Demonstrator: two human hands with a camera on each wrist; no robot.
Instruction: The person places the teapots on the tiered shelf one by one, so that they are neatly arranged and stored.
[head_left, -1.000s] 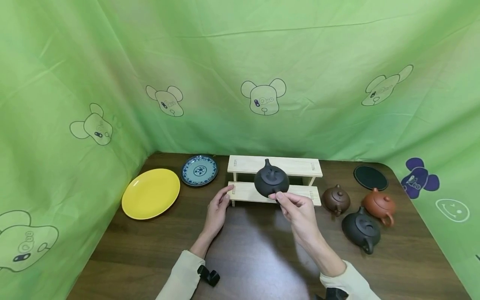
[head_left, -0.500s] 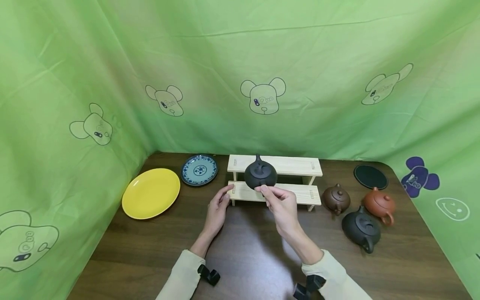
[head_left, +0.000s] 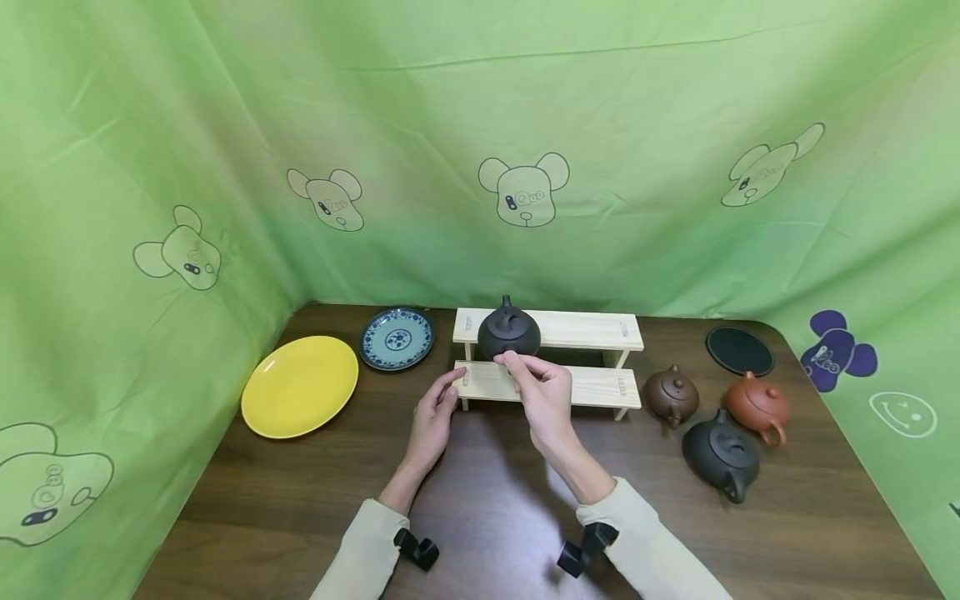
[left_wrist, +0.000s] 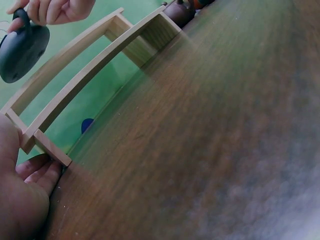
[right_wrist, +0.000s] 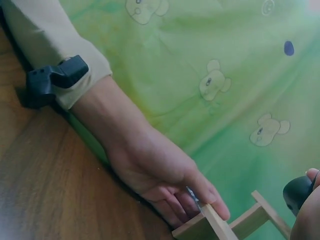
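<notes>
A small black teapot point(head_left: 510, 330) hangs over the left part of a two-tier pale wooden shelf point(head_left: 592, 385), its spout towards the backdrop. My right hand point(head_left: 546, 398) pinches its handle between thumb and fingers. In the left wrist view the teapot point(left_wrist: 24, 52) appears apart from the boards. My left hand point(head_left: 432, 421) holds the left end of the lower tier; the right wrist view shows this left hand point(right_wrist: 157, 160) with some fingers bent below the board.
Right of the shelf stand a brown teapot point(head_left: 671, 396), a red-brown teapot point(head_left: 757, 404) and a larger black teapot point(head_left: 720, 454). Behind them lies a dark round mat point(head_left: 740, 351). At left are a yellow plate point(head_left: 300, 387) and a blue patterned plate point(head_left: 397, 339).
My right hand has carried the black teapot leftward and away from me, from the shelf's middle to its left part. My left hand stays at the shelf's end.
</notes>
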